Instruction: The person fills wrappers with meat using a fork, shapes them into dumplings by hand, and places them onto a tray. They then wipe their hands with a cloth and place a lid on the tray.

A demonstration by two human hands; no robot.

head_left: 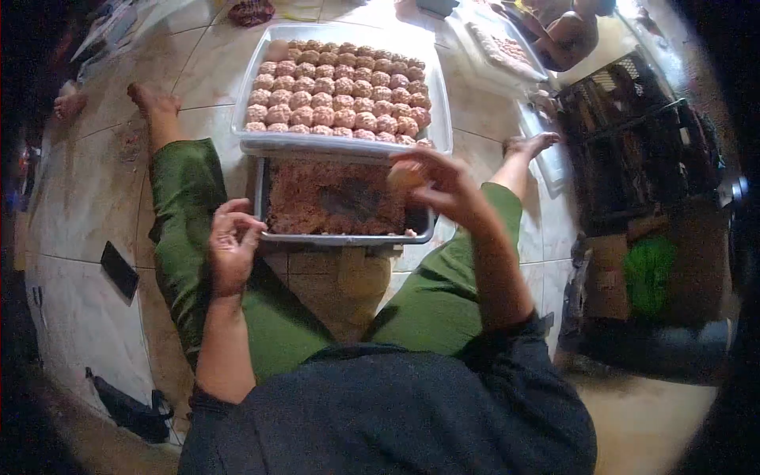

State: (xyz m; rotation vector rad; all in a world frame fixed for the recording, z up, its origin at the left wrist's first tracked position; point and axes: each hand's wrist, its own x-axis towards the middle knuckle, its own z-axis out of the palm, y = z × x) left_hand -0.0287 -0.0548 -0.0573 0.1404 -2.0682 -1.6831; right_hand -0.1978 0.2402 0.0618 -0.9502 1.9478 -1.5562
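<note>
My right hand (450,188) is over the right side of a dark tray (340,239), its fingers closed on a tan ball (405,176) that is slightly blurred. The tray is partly filled with reddish-brown crumbly stuff (297,190), with a darker patch in the middle. Beside the tray's left edge is my left hand (232,244), its fingers loosely curled and apart, with nothing visible in them. Behind the tray, overlapping its far edge, a clear plastic container (348,144) holds rows of bumpy, pinkish-brown coated balls (342,87).
My legs in green trousers (186,214) flank the tray on a tiled floor. A phone-like dark slab (119,273) and a black strap-like thing (131,408) lie at left. Another person (566,39) is beside a second container (503,51). Dark crates (625,150) stand at right.
</note>
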